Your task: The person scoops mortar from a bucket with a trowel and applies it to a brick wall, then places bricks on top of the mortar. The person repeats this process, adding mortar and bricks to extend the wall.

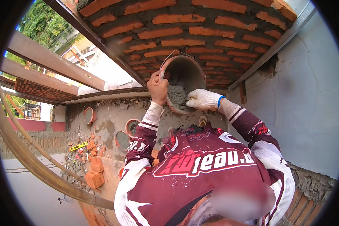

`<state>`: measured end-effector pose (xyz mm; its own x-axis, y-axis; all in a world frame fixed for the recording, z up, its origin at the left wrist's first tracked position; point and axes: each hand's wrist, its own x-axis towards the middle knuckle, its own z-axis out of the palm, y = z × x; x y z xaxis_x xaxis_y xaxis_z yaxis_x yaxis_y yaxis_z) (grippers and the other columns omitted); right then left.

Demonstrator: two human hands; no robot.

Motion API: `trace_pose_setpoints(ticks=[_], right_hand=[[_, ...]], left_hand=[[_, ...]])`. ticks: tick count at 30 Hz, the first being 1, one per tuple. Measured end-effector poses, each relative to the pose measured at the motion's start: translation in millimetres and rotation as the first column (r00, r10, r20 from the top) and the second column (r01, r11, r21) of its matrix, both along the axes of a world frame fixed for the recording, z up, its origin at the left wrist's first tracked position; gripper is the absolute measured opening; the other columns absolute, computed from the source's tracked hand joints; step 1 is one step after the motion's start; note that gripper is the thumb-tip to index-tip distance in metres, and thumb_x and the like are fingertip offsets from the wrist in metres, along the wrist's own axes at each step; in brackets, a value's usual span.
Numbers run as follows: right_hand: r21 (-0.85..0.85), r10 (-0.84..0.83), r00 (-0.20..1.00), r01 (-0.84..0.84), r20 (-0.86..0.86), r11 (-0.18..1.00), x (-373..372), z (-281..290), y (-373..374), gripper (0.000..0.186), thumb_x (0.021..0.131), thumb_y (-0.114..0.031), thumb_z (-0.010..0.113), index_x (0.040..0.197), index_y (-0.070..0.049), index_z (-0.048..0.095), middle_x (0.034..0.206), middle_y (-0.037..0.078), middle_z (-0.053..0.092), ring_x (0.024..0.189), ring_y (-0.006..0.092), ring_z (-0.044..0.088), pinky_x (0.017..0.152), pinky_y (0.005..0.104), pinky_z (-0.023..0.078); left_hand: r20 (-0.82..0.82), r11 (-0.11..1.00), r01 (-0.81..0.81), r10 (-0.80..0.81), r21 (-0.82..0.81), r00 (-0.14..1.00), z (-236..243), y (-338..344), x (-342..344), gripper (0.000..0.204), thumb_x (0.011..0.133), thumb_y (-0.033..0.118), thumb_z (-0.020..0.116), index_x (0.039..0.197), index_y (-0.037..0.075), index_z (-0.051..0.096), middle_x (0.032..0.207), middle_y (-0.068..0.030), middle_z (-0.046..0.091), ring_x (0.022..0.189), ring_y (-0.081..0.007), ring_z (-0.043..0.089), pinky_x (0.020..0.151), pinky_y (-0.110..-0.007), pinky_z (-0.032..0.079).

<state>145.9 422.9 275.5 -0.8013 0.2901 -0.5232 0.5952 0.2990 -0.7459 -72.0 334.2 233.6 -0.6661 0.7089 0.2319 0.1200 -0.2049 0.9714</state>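
A round bucket [193, 71] with a wire handle is tilted in front of me, its mouth facing my way. Wet grey mortar [177, 94] lies inside along its lower side. My bare left hand [158, 88] is closed on the bucket's left rim. In a white knitted glove with a blue cuff, my right hand [202, 100] reaches over the right side of the mouth to the mortar. Its fingers are curled; whatever they hold is hidden. Directly beyond the bucket rises a brick wall [171, 32] with mortar joints.
More buckets [88, 115] stand on the floor at left. Near them are a yellow spirit level [79, 146], broken bricks and a brick stack [95, 175]. A curved hose-like tube [56, 184] crosses the left side. A pale plastered wall [301, 94] bounds the right.
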Motion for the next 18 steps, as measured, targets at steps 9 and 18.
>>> trace_pose_setpoints(ticks=[9, 18], right_hand=[[0.044, -0.012, 0.999, 0.013, -0.031, 0.999, 33, 141, 68, 0.036, 0.099, -0.033, 0.063, 0.104, 0.003, 0.069, 0.075, 0.004, 0.062, 0.058, 0.0124, 0.055, 0.056, 0.0292, 0.048], [0.578, -0.037, 0.909, 0.294, -0.415, 0.761, 34, 337, 166, 0.037, 0.102, -0.036, 0.062, 0.111, -0.002, 0.07, 0.066, -0.001, 0.059, 0.049, 0.0091, 0.053, 0.043, 0.0279, 0.044]], left_hand=[[0.563, 0.966, -0.231, 0.129, 0.113, 0.816, 2, 22, 16, 0.009, 0.076, -0.002, 0.058, 0.081, -0.006, 0.064, 0.08, -0.0071, 0.064, 0.072, -0.0215, 0.064, 0.07, -0.034, 0.053], [0.53, 0.96, -0.273, 0.202, 0.06, 0.824, -10, 1, 26, 0.004, 0.072, -0.006, 0.058, 0.071, -0.005, 0.062, 0.089, -0.0049, 0.066, 0.084, -0.0182, 0.062, 0.08, -0.03, 0.049]])
